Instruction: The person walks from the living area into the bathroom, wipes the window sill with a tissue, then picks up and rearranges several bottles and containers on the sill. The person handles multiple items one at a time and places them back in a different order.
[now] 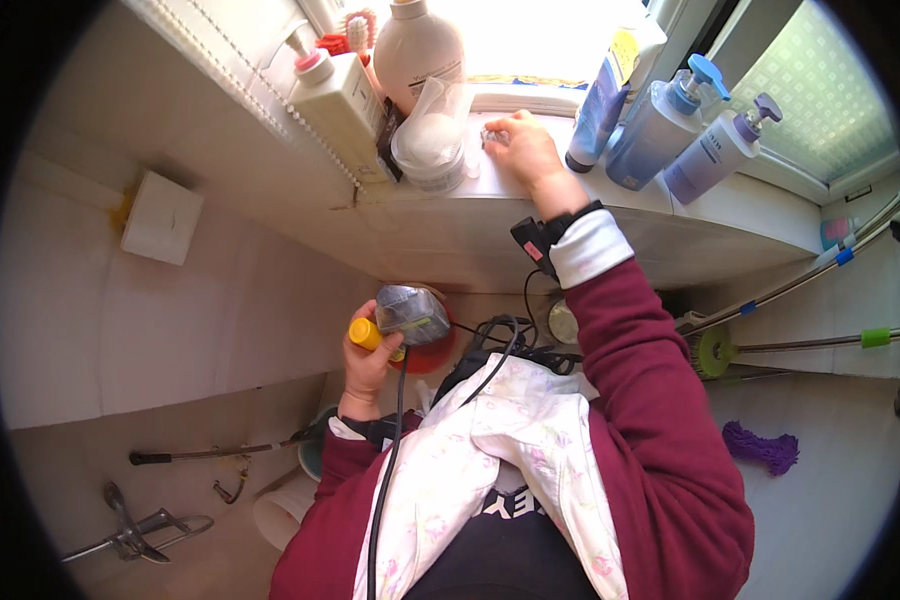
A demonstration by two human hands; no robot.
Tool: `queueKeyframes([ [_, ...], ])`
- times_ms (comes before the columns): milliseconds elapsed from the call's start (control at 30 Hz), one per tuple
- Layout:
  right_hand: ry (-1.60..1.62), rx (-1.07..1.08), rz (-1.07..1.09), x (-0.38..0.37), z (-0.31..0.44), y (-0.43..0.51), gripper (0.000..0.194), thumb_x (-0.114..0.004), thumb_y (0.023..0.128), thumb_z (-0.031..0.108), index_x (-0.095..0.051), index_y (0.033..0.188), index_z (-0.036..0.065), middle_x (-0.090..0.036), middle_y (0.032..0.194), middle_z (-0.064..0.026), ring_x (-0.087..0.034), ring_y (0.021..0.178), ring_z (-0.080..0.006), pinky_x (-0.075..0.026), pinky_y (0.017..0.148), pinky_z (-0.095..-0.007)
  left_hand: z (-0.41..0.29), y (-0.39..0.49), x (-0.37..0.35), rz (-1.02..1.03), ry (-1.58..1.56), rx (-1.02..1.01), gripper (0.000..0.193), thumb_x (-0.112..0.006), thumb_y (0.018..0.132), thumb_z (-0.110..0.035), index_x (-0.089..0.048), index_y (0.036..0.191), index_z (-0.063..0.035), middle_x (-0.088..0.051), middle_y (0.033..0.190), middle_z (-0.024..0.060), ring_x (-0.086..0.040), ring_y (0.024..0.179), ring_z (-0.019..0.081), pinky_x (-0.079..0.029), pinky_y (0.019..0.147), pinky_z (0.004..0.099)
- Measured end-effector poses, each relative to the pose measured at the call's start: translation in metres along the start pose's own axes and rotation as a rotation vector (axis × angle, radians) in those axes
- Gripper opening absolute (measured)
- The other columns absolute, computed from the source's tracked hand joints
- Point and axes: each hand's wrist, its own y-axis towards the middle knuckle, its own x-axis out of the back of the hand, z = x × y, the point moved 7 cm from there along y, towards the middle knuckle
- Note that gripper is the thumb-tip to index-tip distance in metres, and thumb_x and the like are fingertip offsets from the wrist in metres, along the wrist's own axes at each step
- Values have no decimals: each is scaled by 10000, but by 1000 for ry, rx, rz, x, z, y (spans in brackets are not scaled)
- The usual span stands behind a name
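On the white windowsill (510, 180), my right hand (523, 150) has its fingertips closed round a small greyish thing, too small to name. A clear round tub (429, 161) with a white pad and a plastic bag on top stands left of it, and a blue tube (598, 112) stands to its right. Lower down, my left hand (371, 352) holds a small container with a yellow cap (364, 334) and a grey translucent plastic pack (412, 313), both over a red basin (427, 352).
Pump bottles (656, 135) line the sill's right, and a cream pump bottle (341, 112) its left. Long metal poles (802, 277) and a green brush (711, 351) are at right. A shower fitting (131, 532) is lower left. Black cables (495, 337) lie before me.
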Motion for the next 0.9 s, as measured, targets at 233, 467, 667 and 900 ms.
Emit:
queueKeyframes([
  [233, -175, 36, 47, -37, -5, 44, 152, -649, 707, 173, -690, 845, 123, -639, 827, -118, -601, 845, -291, -468, 786, -383, 4, -4, 1, -21, -20, 20, 522, -707, 734, -29, -478, 1203, -30, -556, 1119, 54, -518, 1043, 175, -388, 939, 302],
  [467, 33, 320, 231, -33, 18, 35, 180, -571, 700, 50, -680, 838, 87, -630, 780, -102, -601, 789, -305, -483, 721, -354, 8, -2, -1, -40, -55, 43, 519, -698, 738, -14, -471, 1205, -31, -549, 1122, 53, -509, 1053, 174, -387, 943, 303],
  [667, -16, 39, 518, -16, 8, 33, 244, -516, 715, -68, -685, 822, 72, -646, 766, -109, -610, 748, -211, -480, 701, -292, 3, 7, -10, 19, -96, 6, 517, -702, 737, -22, -473, 1200, -30, -551, 1119, 57, -514, 1045, 175, -393, 937, 304],
  [900, 403, 146, 284, -38, 10, 34, 277, -507, 680, -81, -686, 818, 79, -645, 794, -82, -586, 780, -175, -462, 717, -274, 10, 10, -13, 3, -69, 42, 505, -678, 739, 1, -469, 1198, -35, -543, 1125, 53, -508, 1049, 177, -390, 939, 305],
])
